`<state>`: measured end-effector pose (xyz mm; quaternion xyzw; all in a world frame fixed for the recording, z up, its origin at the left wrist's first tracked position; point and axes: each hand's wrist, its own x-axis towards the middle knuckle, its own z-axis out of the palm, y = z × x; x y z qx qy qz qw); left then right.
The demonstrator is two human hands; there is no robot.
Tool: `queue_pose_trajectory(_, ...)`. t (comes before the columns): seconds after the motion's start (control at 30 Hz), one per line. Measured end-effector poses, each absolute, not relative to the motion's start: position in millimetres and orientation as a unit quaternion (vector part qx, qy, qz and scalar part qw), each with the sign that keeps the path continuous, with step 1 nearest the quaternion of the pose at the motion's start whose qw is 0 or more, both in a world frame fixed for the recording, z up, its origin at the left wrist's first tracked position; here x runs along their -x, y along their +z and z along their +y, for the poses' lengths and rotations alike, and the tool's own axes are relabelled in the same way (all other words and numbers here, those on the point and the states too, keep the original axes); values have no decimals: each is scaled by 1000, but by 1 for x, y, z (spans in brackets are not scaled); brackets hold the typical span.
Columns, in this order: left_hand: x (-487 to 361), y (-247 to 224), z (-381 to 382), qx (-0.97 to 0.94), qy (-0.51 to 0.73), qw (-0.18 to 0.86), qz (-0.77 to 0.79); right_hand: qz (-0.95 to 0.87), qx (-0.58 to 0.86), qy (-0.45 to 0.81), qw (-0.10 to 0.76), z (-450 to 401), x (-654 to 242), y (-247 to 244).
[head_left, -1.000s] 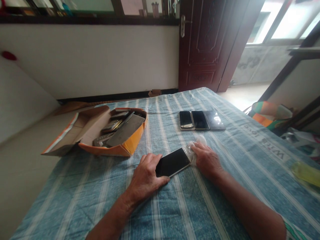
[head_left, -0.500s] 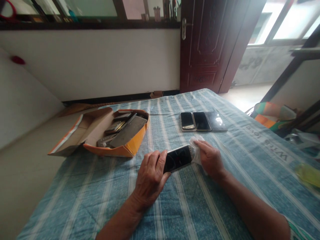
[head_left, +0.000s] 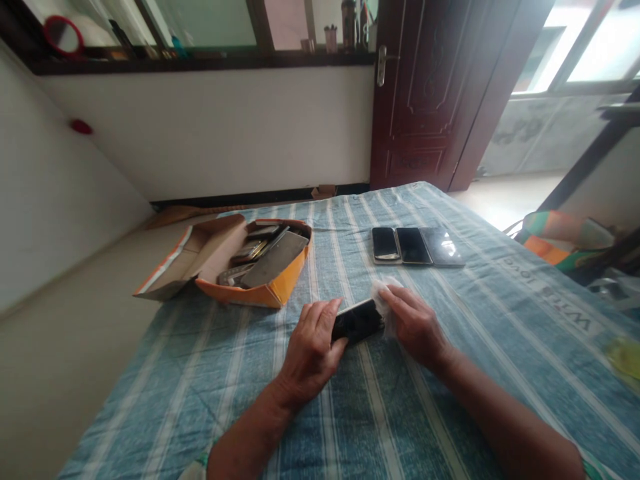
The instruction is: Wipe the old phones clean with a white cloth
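A dark-screened phone [head_left: 357, 321] is tilted slightly above or on the striped cloth, its left end gripped between the thumb and fingers of my left hand [head_left: 314, 343]. My right hand [head_left: 413, 321] pinches a crumpled white tissue [head_left: 383, 297], which covers the phone's right end. Beyond my hands, two dark phones [head_left: 385, 244] [head_left: 413, 245] lie side by side, touching or close to a flat grey glossy panel [head_left: 443, 247]. At the left stands an open orange box [head_left: 287, 277] holding several old phones and devices.
A blue and white striped cloth [head_left: 240, 373] covers the surface. A yellow item [head_left: 625, 358] lies at its right edge. Past that edge is an orange and green bag [head_left: 550, 243]. A dark red door [head_left: 420, 100] stands behind.
The view has shifted, so the scene sits further right. My right hand and the tissue have moved left over the phone's right end. My left hand still grips the phone.
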<state>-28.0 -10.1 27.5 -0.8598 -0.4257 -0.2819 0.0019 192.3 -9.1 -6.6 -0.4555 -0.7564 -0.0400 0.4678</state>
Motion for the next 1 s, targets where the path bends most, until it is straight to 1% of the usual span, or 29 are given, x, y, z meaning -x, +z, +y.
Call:
queue_pose_trajectory(0.17,33,38,-9,835,-292,-132,-447,-760,428,-46,487,-10,-193,-5)
queue_pose_trajectory(0.3,34,52,-9,815,-251,-197,-483,-771,414,-72,478,-12,-194,-1)
queue_pose_trajectory(0.47,31,58,-11,806,-204,-202,-518,-790,403,-104,450,-16,-192,2)
queue_pose_trajectory(0.83,28,52,-14,821,-228,-175,-493,-826,327,-93,449,-36,-143,8)
queue_pose_trajectory(1.0,29,52,-12,819,-232,-178,-494,-834,329,-110,429,-37,-132,13)
